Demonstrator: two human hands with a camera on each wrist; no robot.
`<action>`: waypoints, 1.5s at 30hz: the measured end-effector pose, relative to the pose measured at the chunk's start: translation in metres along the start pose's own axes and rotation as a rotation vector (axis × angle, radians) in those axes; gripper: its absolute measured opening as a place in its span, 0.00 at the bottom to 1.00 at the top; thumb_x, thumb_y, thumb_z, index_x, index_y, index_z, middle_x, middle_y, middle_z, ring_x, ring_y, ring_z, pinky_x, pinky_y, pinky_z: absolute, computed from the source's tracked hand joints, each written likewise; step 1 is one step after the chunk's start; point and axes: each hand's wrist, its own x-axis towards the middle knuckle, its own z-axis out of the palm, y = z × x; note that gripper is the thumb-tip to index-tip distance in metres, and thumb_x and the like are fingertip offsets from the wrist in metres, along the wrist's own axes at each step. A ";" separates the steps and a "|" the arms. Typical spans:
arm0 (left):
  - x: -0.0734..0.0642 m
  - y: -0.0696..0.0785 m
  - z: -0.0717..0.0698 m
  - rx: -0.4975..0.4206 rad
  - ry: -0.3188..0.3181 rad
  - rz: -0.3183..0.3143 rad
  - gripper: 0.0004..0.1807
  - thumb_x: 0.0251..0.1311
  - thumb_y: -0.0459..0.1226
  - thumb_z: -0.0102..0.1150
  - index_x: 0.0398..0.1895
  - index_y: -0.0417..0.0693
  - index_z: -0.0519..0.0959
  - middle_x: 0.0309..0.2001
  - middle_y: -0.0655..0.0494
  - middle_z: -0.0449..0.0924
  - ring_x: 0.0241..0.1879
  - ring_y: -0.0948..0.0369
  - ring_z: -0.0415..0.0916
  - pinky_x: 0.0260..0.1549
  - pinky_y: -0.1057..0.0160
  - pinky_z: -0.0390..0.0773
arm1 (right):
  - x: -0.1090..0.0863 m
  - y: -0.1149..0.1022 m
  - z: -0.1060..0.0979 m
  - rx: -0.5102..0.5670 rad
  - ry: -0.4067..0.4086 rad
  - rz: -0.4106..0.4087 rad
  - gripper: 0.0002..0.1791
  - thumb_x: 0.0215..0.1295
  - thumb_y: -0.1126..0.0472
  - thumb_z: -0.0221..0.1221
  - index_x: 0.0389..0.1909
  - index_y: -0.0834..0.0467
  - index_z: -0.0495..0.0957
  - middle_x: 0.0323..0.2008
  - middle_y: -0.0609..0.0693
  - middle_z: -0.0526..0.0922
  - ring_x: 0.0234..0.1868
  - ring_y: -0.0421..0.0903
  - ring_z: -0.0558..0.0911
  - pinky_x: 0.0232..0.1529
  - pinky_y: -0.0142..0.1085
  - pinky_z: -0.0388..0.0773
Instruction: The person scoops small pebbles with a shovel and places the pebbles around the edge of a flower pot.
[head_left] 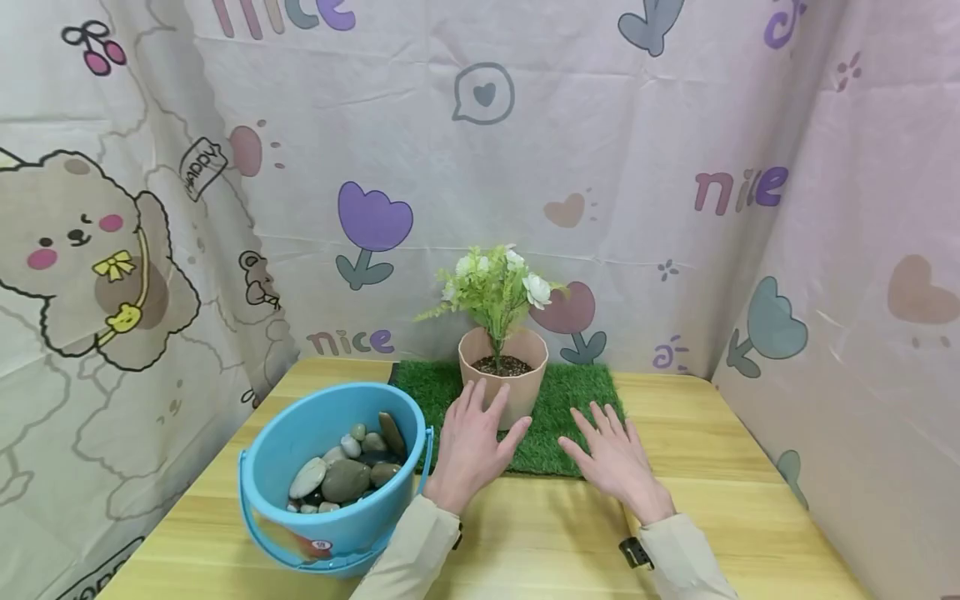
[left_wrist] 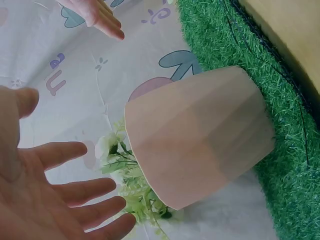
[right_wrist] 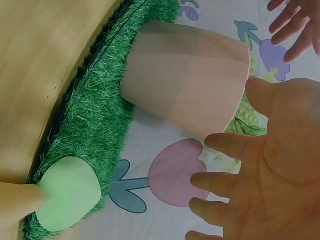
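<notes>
A pale pink flowerpot (head_left: 527, 387) stands upright on a green artificial turf mat (head_left: 573, 396), holding dark soil and a leafy plant with white flowers (head_left: 491, 292). In the head view my left hand (head_left: 472, 442) overlaps the front of the pot, fingers spread and nothing held. The left wrist view shows a gap between those fingers and the pot (left_wrist: 200, 140). My right hand (head_left: 615, 462) hovers over the mat's right part, its fingers extended and empty. Below it lies a tool with a rounded light green head (right_wrist: 69, 194) and a wooden handle (right_wrist: 17, 202), mostly hidden in the head view.
To the left, a blue bucket (head_left: 262, 454) with a handle holds several smooth stones (head_left: 347, 481) in grey and brown. The wooden table (head_left: 697, 433) meets printed cloth (head_left: 480, 192) hanging at the back and on both sides.
</notes>
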 end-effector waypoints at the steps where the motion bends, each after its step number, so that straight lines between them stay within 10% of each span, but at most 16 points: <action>1: 0.000 0.000 0.000 0.003 0.013 0.005 0.35 0.68 0.63 0.40 0.69 0.56 0.70 0.69 0.39 0.66 0.70 0.42 0.62 0.62 0.41 0.67 | 0.000 0.000 0.000 -0.001 0.005 -0.003 0.38 0.72 0.36 0.43 0.74 0.54 0.60 0.74 0.65 0.54 0.76 0.67 0.48 0.71 0.65 0.38; 19: -0.008 0.006 -0.023 -0.046 -0.040 0.043 0.32 0.69 0.59 0.45 0.69 0.53 0.70 0.69 0.39 0.67 0.70 0.43 0.62 0.66 0.44 0.64 | 0.000 -0.003 -0.001 0.006 -0.017 0.000 0.37 0.72 0.37 0.44 0.74 0.53 0.62 0.74 0.65 0.57 0.75 0.67 0.50 0.70 0.66 0.44; 45: -0.052 -0.027 -0.083 0.015 0.231 0.136 0.20 0.57 0.39 0.68 0.54 0.51 0.83 0.58 0.47 0.79 0.64 0.47 0.72 0.61 0.46 0.71 | -0.007 0.000 -0.001 0.018 -0.029 -0.033 0.33 0.70 0.39 0.49 0.68 0.55 0.70 0.70 0.66 0.64 0.71 0.70 0.59 0.67 0.67 0.53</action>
